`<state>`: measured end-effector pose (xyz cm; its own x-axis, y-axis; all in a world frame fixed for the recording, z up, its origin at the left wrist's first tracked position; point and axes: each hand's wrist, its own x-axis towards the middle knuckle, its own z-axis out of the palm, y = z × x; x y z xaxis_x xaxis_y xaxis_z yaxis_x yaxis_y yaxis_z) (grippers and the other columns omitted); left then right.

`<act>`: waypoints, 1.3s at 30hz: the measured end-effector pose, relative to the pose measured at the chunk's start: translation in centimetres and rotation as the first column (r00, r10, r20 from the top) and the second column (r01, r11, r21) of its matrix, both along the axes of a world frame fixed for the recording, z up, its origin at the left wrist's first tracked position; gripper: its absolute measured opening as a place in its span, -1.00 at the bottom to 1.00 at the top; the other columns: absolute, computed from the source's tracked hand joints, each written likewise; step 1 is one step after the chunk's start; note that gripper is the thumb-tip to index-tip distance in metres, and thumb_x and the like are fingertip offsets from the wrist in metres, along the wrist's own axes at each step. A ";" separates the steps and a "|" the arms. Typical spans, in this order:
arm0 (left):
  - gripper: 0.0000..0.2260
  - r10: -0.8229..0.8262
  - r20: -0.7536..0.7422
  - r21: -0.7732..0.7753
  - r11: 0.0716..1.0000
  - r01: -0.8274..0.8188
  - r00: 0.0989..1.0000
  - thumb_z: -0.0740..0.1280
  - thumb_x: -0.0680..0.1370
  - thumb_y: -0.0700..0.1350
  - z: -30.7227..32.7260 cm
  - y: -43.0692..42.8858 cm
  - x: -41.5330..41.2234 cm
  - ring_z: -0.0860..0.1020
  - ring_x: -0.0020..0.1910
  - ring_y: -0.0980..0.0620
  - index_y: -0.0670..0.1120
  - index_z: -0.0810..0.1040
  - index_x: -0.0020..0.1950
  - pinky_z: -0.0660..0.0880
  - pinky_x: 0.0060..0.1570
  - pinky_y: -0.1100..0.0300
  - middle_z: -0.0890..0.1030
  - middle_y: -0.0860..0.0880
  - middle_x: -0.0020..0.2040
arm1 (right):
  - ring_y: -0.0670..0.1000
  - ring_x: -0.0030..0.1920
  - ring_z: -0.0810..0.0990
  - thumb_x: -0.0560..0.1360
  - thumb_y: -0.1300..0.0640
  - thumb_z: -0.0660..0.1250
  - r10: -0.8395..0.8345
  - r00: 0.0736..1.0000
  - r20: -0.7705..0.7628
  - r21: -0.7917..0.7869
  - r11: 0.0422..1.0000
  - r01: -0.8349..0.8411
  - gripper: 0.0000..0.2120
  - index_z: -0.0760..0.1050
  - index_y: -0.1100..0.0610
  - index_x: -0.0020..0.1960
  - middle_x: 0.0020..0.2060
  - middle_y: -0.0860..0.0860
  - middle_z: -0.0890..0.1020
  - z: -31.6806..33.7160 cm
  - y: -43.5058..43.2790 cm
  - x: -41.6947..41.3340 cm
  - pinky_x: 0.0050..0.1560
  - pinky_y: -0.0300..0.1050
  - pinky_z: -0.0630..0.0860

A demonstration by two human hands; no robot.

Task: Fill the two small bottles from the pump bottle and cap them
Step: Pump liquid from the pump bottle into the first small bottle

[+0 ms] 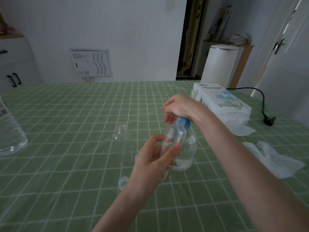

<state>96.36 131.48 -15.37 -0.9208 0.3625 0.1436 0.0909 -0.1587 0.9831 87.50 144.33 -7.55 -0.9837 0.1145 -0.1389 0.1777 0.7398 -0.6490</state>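
Note:
My left hand (155, 158) grips a small clear bottle (174, 137) and holds its mouth up under the blue spout of the pump bottle (189, 153). My right hand (179, 107) rests on top of the blue pump head (184, 122), fingers curled over it. The pump bottle is clear, holds some clear liquid and stands on the green checked tablecloth. A second small clear bottle (123, 144) stands open and upright to the left. A clear cap (122, 181) lies near my left wrist; another cap is mostly hidden behind my left hand.
A large clear water bottle (10, 131) stands at the left edge. A tissue pack (220, 102) lies at the right rear, with loose tissues (275, 158) and a black plug and cord (267, 118) near it. The green checked tablecloth (66, 123) covers the table.

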 end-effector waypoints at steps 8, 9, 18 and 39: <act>-0.66 -0.020 -0.020 -0.002 1.000 0.020 1.000 0.37 0.29 0.13 0.6 -0.2 0.0 0.55 -0.35 0.14 -0.02 0.54 -0.04 0.45 -0.45 0.35 0.63 -0.02 -0.24 | 0.23 0.06 0.65 0.56 0.15 0.25 -0.015 0.994 -0.106 0.004 1.000 0.016 -0.64 0.48 0.37 0.25 -0.08 0.19 0.70 1.2 0.3 0.0 0.15 0.10 0.54; -0.65 -0.019 -0.020 -0.004 1.000 0.019 1.000 0.37 0.29 0.13 0.7 -0.2 -0.1 0.55 -0.35 0.14 -0.03 0.54 -0.03 0.46 -0.44 0.34 0.64 -0.02 -0.23 | 0.22 0.06 0.65 0.55 0.15 0.25 -0.019 0.994 -0.105 0.011 1.000 0.020 -0.65 0.49 0.36 0.24 -0.08 0.18 0.70 1.2 0.3 0.0 0.15 0.10 0.55; -0.64 -0.011 0.017 -0.019 1.000 0.011 1.000 0.37 0.26 0.16 0.2 -0.1 -0.1 0.56 -0.36 0.16 -0.02 0.55 -0.07 0.45 -0.45 0.34 0.67 0.02 -0.24 | 0.22 0.09 0.64 0.53 0.21 0.26 -0.015 1.000 -0.025 0.010 1.000 0.015 -0.72 0.55 0.34 0.16 -0.12 0.13 0.71 0.2 0.1 0.0 0.21 0.10 0.51; -0.65 -0.020 0.038 0.010 1.000 0.019 0.999 0.37 0.28 0.14 0.0 0.0 -0.1 0.55 -0.38 0.18 -0.04 0.54 -0.06 0.41 -0.49 0.37 0.66 0.04 -0.26 | 0.14 0.09 0.64 0.57 0.22 0.22 0.000 0.999 -0.037 0.006 1.000 0.000 -0.75 0.55 0.31 0.16 -0.30 0.00 0.65 0.1 0.0 0.1 0.25 0.03 0.48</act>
